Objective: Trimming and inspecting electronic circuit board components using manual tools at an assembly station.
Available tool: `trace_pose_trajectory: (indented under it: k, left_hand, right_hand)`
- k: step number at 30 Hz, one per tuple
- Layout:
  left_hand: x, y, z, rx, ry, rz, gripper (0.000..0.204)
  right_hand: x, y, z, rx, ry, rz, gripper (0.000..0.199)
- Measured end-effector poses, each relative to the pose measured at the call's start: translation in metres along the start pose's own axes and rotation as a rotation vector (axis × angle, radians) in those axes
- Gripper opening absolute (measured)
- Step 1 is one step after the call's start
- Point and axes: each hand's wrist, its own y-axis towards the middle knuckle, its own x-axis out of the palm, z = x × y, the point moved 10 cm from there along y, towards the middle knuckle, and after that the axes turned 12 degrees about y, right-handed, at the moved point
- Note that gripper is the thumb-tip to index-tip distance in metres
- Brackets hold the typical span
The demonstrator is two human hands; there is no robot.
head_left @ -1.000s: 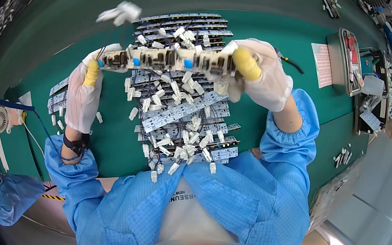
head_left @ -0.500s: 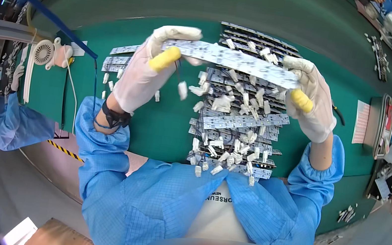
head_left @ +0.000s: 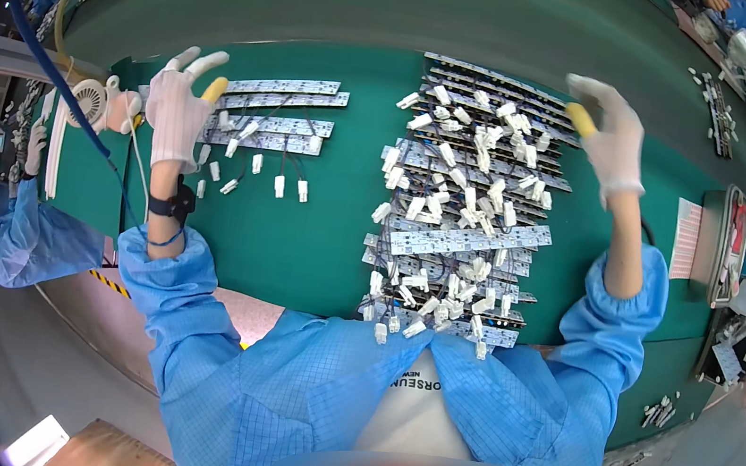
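My left hand (head_left: pixel 179 106), in a white glove with a yellow thumb cover, hovers at the left ends of a small group of light circuit-board strips (head_left: pixel 277 134). Its fingers are spread, and no strip shows in its grip. White connectors on thin wires (head_left: pixel 279 186) hang from that group toward me. My right hand (head_left: pixel 610 138), gloved alike, is open beside the far right end of a large stack of similar strips (head_left: pixel 472 237). Thumb and fingers stand apart with nothing between them. Many white connectors (head_left: pixel 479 143) lie tangled over the stack, and one strip lies aslant across it.
Both groups lie on a green mat (head_left: pixel 304 252). A small fan (head_left: pixel 88 102) stands at the left, with a blue cord (head_left: pixel 61 80) slanting above it. To the right are a printed sheet (head_left: pixel 687 234) and a metal tray (head_left: pixel 726 245). A co-worker (head_left: pixel 30 228) sits at far left.
Both hands were holding one strip above the stack; it is out of them now. My left hand has moved left, and my right hand has moved slightly right and away from me.
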Motion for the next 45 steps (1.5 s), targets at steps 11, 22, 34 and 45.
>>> trace_pose_trajectory:
  k: [11, 22, 34, 45]
  left_hand:
    - [-0.056, -0.049, 0.190, 0.602, -1.098, -0.654, 0.032]
    - [-0.070, -0.074, 0.223, 0.101, -2.497, -1.235, 0.103]
    - [-0.036, -0.060, 0.178, -0.026, -2.272, -0.706, 0.033]
    - [-0.059, -0.046, 0.186, 0.185, -1.729, -0.661, 0.035]
  right_hand:
    - [0.020, 0.026, 0.002, -0.062, -0.274, -0.063, 0.026]
    - [-0.008, 0.003, -0.069, -0.119, -0.020, 0.097, 0.024]
    - [0.018, -0.041, -0.072, 0.094, 0.430, -0.143, 0.034]
    - [0.012, -0.052, -0.051, 0.413, 0.773, -0.106, 0.027]
